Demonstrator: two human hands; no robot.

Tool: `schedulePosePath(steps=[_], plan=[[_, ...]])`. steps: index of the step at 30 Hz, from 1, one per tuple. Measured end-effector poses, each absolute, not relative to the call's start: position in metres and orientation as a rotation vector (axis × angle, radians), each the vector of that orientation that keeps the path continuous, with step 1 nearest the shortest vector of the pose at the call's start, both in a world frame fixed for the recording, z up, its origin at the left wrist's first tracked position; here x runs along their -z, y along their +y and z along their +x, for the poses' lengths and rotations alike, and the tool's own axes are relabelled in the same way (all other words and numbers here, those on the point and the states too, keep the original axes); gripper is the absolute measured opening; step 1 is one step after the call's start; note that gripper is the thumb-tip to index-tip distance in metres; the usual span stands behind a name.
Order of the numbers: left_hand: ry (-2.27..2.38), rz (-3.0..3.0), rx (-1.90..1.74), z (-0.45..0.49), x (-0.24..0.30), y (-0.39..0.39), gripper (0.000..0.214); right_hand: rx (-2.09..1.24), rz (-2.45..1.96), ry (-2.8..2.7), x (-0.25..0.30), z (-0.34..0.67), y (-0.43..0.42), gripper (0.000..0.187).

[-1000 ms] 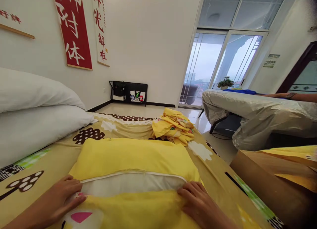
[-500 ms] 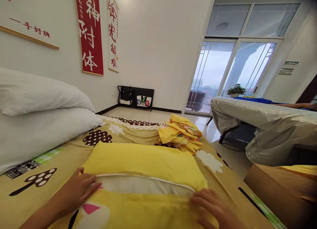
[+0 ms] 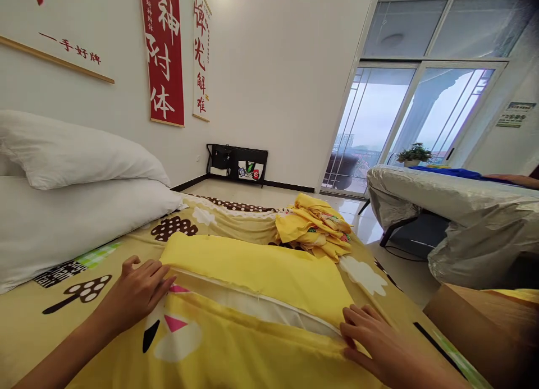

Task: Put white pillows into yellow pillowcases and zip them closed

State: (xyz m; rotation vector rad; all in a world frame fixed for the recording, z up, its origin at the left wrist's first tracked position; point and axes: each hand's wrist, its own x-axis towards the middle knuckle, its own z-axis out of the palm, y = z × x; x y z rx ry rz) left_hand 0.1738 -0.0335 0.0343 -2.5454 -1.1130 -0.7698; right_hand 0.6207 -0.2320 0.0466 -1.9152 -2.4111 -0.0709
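Note:
A yellow pillowcase (image 3: pixel 261 268) lies across the bed in front of me, its long opening slanting from upper left to lower right. White material (image 3: pixel 248 306) shows inside that slit. On the near panel is a pink and white printed figure. At the left end of the opening, my left hand (image 3: pixel 137 292) is closed on the fabric edge, thumb and fingers together. My right hand (image 3: pixel 377 341) pinches the cloth at the opposite end. The fingertips' undersides are hidden.
Crumpled yellow fabric (image 3: pixel 314 226) lies beyond the pillowcase. White pillows (image 3: pixel 84 209) are stacked at the left. On the right are a cardboard box (image 3: pixel 471 327) and a plastic-covered table (image 3: pixel 467 195), where another person's arm (image 3: pixel 516 179) rests. A patterned sheet (image 3: pixel 362 274) covers the bed.
The near panel has been pulled toward me and looks flatter, with more of its print showing. The opening now slants more. Both hands have moved slightly up, and the view has shifted.

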Motion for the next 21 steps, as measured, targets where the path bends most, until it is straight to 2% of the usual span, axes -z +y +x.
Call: schedulePosePath(steps=[4, 7, 9, 12, 15, 17, 21], plan=[[-1.159, -2.863, 0.574, 0.174, -0.029, -0.038, 0.038, 0.069, -1.727, -2.415, -0.045, 0.607, -0.239, 0.011], [-1.179, -3.08, 0.453, 0.186, -0.025, -0.05, 0.038, 0.05, -1.619, -2.424, -0.035, 0.584, -0.234, 0.036], [-1.262, -3.155, 0.397, 0.198, -0.026, -0.061, 0.031, 0.007, -1.604, -2.421, -0.027, 0.573, -0.227, 0.043], [-1.329, -3.264, 0.335, 0.212, -0.034, -0.076, 0.023, -0.201, -1.703, -2.354, -0.021, 0.57, -0.22, 0.037], [-1.166, -3.311, 0.435, 0.215, -0.047, -0.078, 0.014, -0.386, -1.891, -2.252, -0.032, 0.586, -0.221, 0.023], [-1.023, -3.29, 0.578, 0.215, -0.052, -0.071, 0.024, -0.337, -1.942, -2.265, -0.046, 0.602, -0.223, 0.006], [-0.917, -3.16, 0.669, 0.226, -0.024, -0.047, 0.034, -0.01, -1.896, -2.346, -0.057, 0.627, -0.22, 0.026]])
